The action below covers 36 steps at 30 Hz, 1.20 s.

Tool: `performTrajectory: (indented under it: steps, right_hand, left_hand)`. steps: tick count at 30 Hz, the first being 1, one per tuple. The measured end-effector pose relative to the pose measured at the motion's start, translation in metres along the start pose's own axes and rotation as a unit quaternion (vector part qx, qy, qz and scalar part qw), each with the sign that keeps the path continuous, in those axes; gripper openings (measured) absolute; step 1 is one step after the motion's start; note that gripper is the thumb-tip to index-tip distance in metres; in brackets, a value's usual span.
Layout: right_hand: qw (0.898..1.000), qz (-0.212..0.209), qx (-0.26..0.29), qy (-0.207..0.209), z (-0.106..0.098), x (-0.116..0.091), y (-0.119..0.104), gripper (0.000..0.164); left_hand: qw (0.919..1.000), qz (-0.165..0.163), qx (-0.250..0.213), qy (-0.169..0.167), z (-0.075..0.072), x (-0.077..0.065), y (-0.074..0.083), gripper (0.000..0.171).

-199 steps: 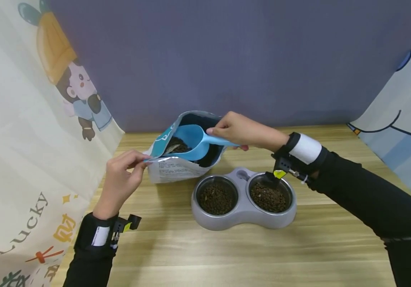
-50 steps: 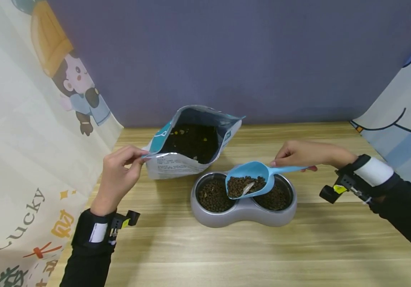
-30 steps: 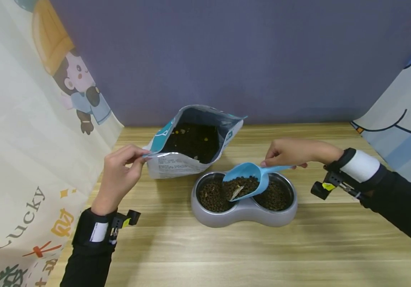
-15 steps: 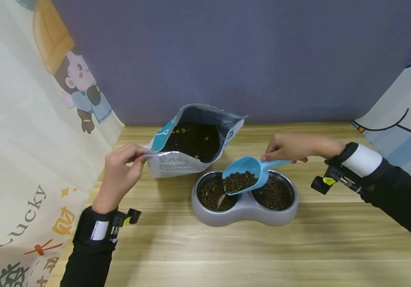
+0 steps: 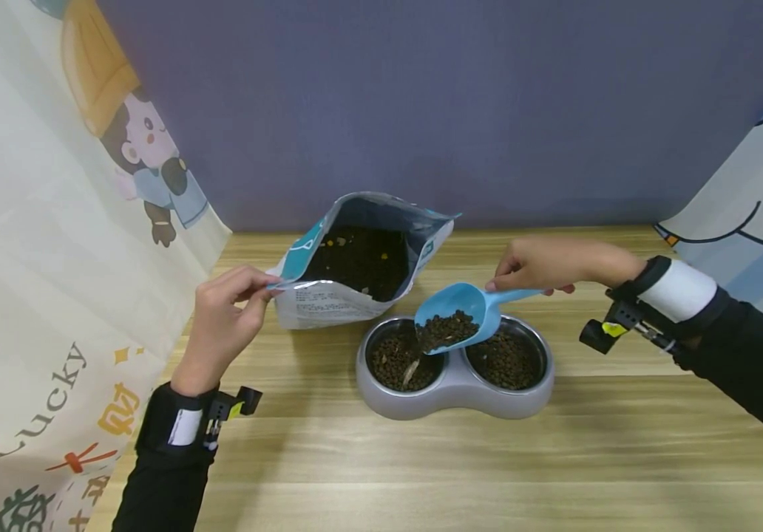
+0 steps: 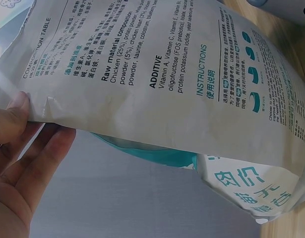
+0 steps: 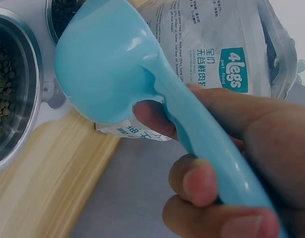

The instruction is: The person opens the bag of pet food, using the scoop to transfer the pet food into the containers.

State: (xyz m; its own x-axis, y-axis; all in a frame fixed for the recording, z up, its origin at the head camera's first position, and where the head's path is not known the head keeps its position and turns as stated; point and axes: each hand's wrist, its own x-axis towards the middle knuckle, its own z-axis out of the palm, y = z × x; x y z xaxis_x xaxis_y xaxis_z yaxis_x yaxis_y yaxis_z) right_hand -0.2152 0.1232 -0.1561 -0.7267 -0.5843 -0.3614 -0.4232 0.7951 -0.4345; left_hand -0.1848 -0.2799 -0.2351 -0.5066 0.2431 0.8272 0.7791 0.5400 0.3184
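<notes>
My right hand (image 5: 536, 264) grips the handle of a light blue scoop (image 7: 100, 64), fingers curled round it in the right wrist view. The scoop holds brown kibble (image 5: 449, 329) and tilts over the left bowl of a grey double pet feeder (image 5: 455, 403). Both steel bowls contain kibble, and a pale sliver (image 5: 410, 372) lies in the left one. Between thumb and fingers my left hand (image 5: 228, 318) pinches the left corner of an open pet food bag (image 5: 328, 307). Dark food with a few yellow bits shows inside the bag.
The feeder stands on a wood-grain table (image 5: 381, 473), in front and to the right of the bag. A blue-grey panel (image 5: 461, 111) rises behind the table. Printed cloths (image 5: 29, 244) hang at the left and right sides.
The scoop came out of the bag to the left bowl. Its kibble has dwindled, and the pale sliver dropped into that bowl. Lately the scoop rose slightly; the left hand kept its pinch.
</notes>
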Motion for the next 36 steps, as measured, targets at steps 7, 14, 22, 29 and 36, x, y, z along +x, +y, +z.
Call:
performTrajectory:
  steps: [7,14,22,29,36]
  right_hand:
    - [1.000,-0.007,0.024,0.008,0.007,-0.002,0.010,0.041]
    - [0.995,-0.016,0.087,0.034,0.021,-0.002,0.033,0.036]
    - [0.991,0.002,0.124,0.060,0.033,-0.003,0.057,0.030]
    - [0.988,0.007,0.135,0.074,0.040,-0.007,0.070,0.033]
    - [0.987,0.044,0.130,0.083,0.037,-0.021,0.078,0.030]
  left_hand:
    - [1.0000,0.003,-0.003,0.002,0.000,0.000,0.001,0.023]
    - [1.0000,0.003,0.003,0.002,0.000,0.000,0.000,0.023]
    - [1.0000,0.004,-0.002,0.007,0.001,0.000,-0.001,0.023]
    - [1.0000,0.002,-0.002,0.007,0.002,-0.001,-0.001,0.023]
    - [1.0000,0.002,-0.003,0.009,0.001,-0.001,0.000,0.024]
